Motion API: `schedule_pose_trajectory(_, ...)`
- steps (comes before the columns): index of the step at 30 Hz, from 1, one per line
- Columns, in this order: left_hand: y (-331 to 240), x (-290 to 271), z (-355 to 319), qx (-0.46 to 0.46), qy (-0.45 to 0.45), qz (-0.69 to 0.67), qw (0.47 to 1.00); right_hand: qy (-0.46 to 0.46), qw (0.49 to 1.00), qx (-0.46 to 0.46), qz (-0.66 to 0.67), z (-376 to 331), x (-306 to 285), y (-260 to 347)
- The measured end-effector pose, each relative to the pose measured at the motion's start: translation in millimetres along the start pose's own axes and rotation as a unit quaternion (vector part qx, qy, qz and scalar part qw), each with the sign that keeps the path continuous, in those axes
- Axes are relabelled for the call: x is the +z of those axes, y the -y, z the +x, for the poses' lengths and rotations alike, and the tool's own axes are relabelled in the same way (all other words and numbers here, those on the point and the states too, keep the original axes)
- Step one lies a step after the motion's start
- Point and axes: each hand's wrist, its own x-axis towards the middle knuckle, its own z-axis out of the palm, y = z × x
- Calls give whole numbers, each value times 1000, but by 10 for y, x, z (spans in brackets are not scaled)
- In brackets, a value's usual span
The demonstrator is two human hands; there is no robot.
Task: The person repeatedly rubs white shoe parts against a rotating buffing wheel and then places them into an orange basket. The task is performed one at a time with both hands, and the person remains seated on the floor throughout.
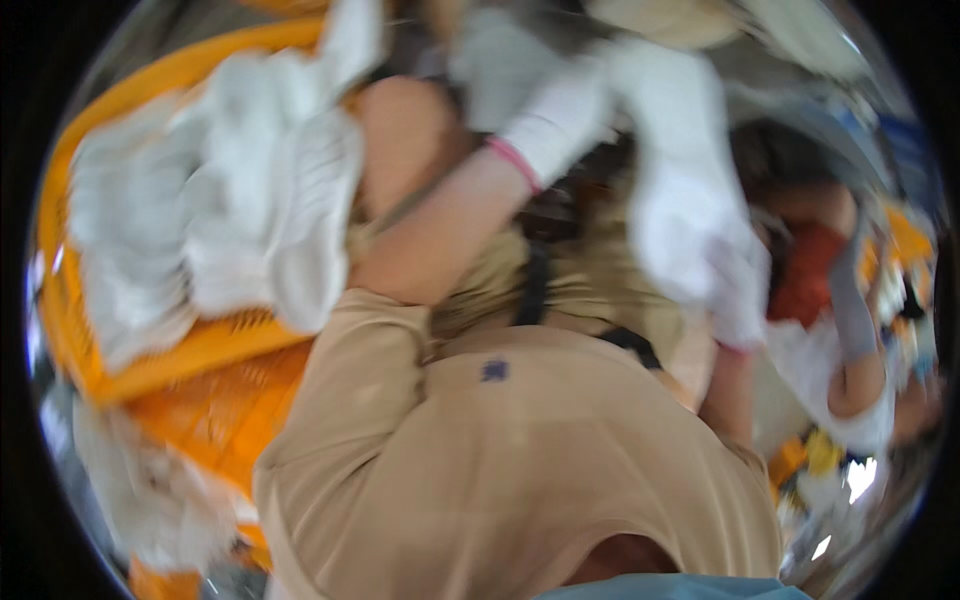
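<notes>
The person wears a tan shirt [520, 450] with short sleeves [370, 350] and a small dark-blue mark [494, 371]. White gloves [560, 120] end in pink bands [515, 165]. Black straps [533, 285] show against khaki bottoms [490, 278].

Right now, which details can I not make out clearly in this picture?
In the head view:
Left hand: motion blur hides whether it touches the long white item.
Right hand: blur merges it with that item.
White pieces in the orange basket: blur and overlap hide their number.
Pale thing, top: cut off by upper edge.
</notes>
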Motion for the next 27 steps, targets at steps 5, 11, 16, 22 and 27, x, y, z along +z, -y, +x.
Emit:
schedule_pose_trajectory(5,484,-1087,-1452,79,-322,99,938,-129,702,29,-699,-486,-1232,31)
schedule_pose_trajectory(11,1030,-1988,-2186,-326,-197,109,918,-122,756,-131,-630,-315,-1298,-263)
schedule_pose_trajectory(16,-143,-1356,-1950,-89,-401,-498,764,42,882,-278,-379,-79,562,-162)
schedule_pose_trajectory(22,-205,733,-605,-147,-161,-696,684,-136,975,-130,-115,-278,772,245)
schedule_pose_trajectory(27,-721,1326,-212,-109,13,-730,674,-234,877,-246,-341,-427,237,303)
